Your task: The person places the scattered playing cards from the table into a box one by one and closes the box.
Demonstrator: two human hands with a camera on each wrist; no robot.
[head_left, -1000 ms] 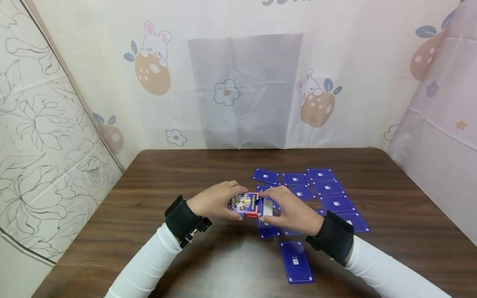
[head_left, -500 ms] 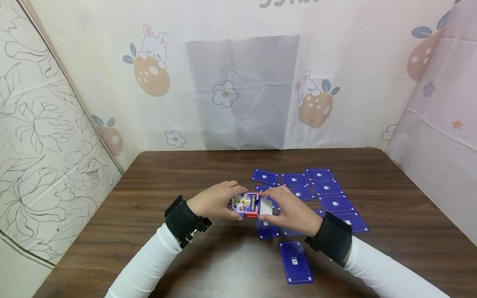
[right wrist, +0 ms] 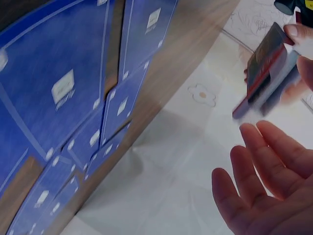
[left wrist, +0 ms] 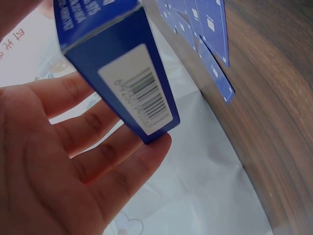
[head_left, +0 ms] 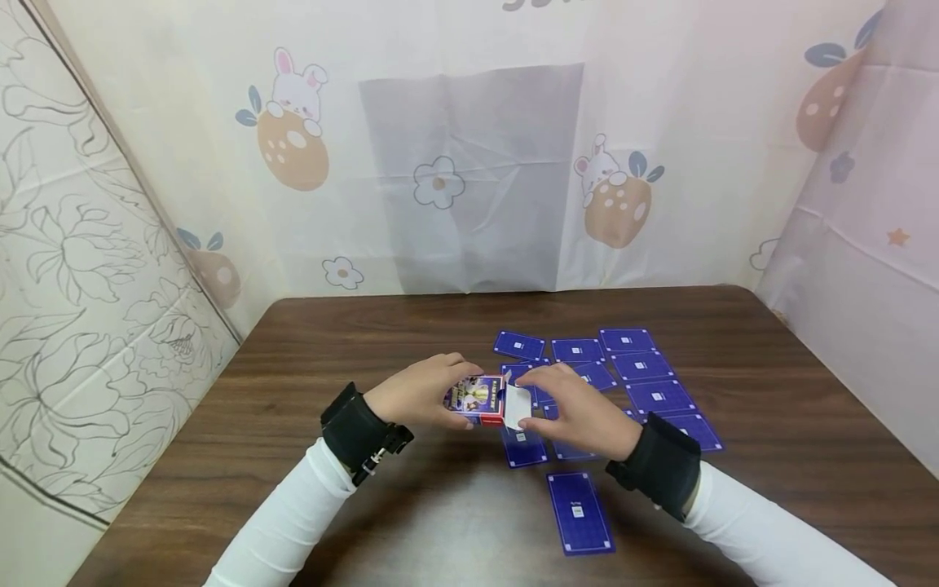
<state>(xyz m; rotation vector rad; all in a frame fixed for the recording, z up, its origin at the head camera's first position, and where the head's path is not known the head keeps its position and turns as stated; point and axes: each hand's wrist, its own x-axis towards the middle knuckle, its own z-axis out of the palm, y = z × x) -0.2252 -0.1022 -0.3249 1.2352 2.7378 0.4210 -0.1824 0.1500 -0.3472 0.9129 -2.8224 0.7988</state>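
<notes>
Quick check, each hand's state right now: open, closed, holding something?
Left hand: holding the card box.
Right hand: open, fingers loosely extended by the white flap; contact can't be told.

Both forearms, the left [head_left: 293,518] and the right [head_left: 778,526], reach in from the lower corners of the head view and angle inward, white-sleeved, each wrist wrapped in a black band [head_left: 357,432]. The left hand [head_left: 418,393] grips with thumb and fingers set apart; its wrist view shows bent fingers with gaps between them. The right hand [head_left: 587,416] faces it, thumb apart, fingers extended and slightly bent.
</notes>
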